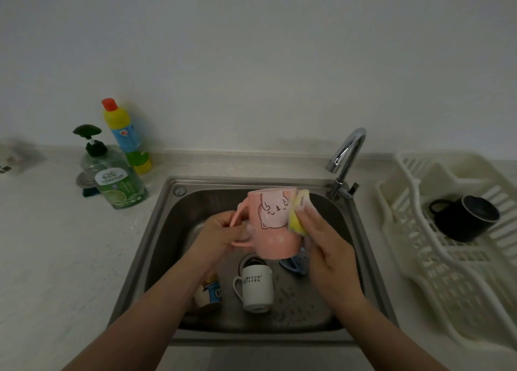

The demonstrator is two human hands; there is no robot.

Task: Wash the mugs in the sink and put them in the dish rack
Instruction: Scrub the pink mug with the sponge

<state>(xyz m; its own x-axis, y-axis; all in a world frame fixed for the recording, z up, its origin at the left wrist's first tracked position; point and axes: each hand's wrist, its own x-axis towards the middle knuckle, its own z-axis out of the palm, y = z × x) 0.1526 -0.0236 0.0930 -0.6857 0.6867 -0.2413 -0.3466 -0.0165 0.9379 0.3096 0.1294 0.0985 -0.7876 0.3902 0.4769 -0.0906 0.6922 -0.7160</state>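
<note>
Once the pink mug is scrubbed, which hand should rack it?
Left, probably. The left hand already grips the pink mug by its handle; the right hand holds the sponge, though the dish rack sits rightward.

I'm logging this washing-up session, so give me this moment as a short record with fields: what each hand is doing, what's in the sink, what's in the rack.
left hand: grips the handle of the pink mug
right hand: presses a yellow sponge on the pink mug's side
mug position: held above the sink, upside down
in sink: white mug; cartoon-print mug, partly hidden by the left arm
dish rack: one black mug
faucet: no water visibly running
</note>
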